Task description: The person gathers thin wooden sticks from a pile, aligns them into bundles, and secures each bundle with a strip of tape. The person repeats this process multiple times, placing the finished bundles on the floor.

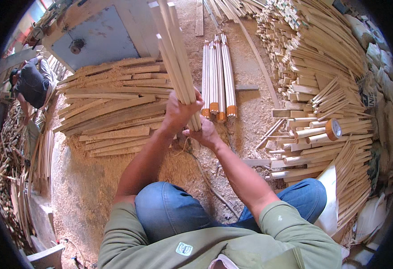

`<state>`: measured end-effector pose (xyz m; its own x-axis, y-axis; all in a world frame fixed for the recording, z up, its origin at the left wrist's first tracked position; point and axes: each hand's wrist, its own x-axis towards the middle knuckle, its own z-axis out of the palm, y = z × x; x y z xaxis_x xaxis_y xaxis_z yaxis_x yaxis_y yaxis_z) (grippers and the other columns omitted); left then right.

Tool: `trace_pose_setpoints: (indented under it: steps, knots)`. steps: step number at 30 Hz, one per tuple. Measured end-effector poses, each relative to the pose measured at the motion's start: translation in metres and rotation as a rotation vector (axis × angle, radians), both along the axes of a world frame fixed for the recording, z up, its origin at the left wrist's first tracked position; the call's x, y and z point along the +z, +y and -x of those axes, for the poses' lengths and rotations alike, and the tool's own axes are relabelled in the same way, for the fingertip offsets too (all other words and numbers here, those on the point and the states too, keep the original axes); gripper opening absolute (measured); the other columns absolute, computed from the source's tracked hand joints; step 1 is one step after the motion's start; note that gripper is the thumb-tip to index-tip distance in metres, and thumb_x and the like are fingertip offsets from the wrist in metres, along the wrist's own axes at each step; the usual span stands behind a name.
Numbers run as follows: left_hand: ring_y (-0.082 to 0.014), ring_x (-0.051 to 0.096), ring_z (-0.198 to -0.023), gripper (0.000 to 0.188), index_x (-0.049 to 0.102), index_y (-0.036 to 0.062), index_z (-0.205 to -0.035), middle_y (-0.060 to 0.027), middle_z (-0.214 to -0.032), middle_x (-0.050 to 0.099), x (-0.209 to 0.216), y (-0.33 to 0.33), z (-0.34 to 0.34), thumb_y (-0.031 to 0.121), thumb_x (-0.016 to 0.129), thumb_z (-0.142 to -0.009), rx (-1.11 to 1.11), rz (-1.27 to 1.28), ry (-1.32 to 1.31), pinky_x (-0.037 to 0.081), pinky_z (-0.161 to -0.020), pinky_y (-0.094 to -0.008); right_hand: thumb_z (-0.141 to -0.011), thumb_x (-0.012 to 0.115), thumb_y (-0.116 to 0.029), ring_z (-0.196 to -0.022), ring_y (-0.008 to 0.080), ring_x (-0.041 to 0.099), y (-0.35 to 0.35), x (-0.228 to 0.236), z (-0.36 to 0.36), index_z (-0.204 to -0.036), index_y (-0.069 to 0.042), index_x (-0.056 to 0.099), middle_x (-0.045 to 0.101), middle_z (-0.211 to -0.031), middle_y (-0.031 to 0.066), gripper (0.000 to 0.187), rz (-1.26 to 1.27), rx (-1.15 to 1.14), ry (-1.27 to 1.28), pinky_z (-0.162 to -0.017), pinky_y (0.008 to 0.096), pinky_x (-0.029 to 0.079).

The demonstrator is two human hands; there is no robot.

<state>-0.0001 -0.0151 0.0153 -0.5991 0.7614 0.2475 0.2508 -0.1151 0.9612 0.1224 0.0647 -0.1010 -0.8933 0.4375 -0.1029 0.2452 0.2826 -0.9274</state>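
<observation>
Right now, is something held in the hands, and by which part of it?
A bundle of wooden sticks: the left hand grips it close to its near end, and the right hand is at that very end, its grip unclear.

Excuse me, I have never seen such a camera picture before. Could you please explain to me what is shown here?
Of course. There is no machine here, only a person's two bare hands. This single picture comes from a wide camera worn on the head, looking down, so straight edges bend near the rim. The left hand has its grip around a bunch of pale sticks; the right hand is at their near end. On the dusty floor ahead lie bundles with orange ends. Rough wood strips lie to the left, and a large wood stack to the right. At far left, another person bends down.
</observation>
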Motion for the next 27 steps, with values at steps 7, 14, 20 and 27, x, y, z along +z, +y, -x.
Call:
trace_pose_setpoints:
  steps: [7, 14, 20, 27]
  knots:
    - [-0.0116, 0.065, -0.094, 0.035, 0.071, 0.0046, -0.109, -0.0021, -0.099, 0.07, -0.048, -0.006, -0.034, 0.017, 0.093, -0.085, -0.008, 0.064, -0.153, 0.056, -0.085, -0.0315, -0.096, 0.08, -0.008, -0.125, 0.0217, 0.067, 0.016, -0.025, 0.004, -0.146, -0.009, 0.061, 0.07, -0.136, 0.006, 0.054, 1.236, 0.0, 0.451, -0.109, 0.04, 0.055]
    - [-0.0098, 0.07, -0.087, 0.03, 0.075, 0.0028, -0.114, -0.0012, -0.1, 0.077, -0.032, -0.011, -0.001, 0.013, 0.09, -0.091, -0.146, 0.052, -0.23, 0.058, -0.076, -0.0275, -0.111, 0.064, -0.023, -0.116, 0.015, 0.063, 0.044, 0.02, -0.006, -0.136, -0.003, 0.068, 0.073, -0.123, 0.0036, 0.032, 0.298, 0.22, 0.243, -0.102, 0.0323, 0.053]
    - [-0.0095, 0.069, -0.094, 0.027, 0.076, 0.0026, -0.119, -0.0007, -0.105, 0.078, -0.04, -0.016, 0.015, 0.016, 0.084, -0.098, -0.242, 0.0, -0.302, 0.057, -0.084, -0.0299, -0.115, 0.058, -0.029, -0.122, 0.0158, 0.059, 0.047, 0.024, -0.005, -0.146, -0.003, 0.062, 0.068, -0.132, 0.0065, 0.04, 0.267, 0.156, 0.226, -0.107, 0.0335, 0.049]
    - [-0.0099, 0.068, -0.1, 0.031, 0.076, 0.0042, -0.121, 0.0005, -0.109, 0.077, -0.036, -0.019, 0.015, 0.028, 0.082, -0.101, -0.167, 0.026, -0.317, 0.056, -0.09, -0.0309, -0.112, 0.06, -0.047, -0.135, 0.0182, 0.051, 0.046, 0.037, -0.002, -0.157, 0.0, 0.05, 0.059, -0.147, 0.0099, 0.066, 0.318, 0.235, 0.277, -0.118, 0.0341, 0.04]
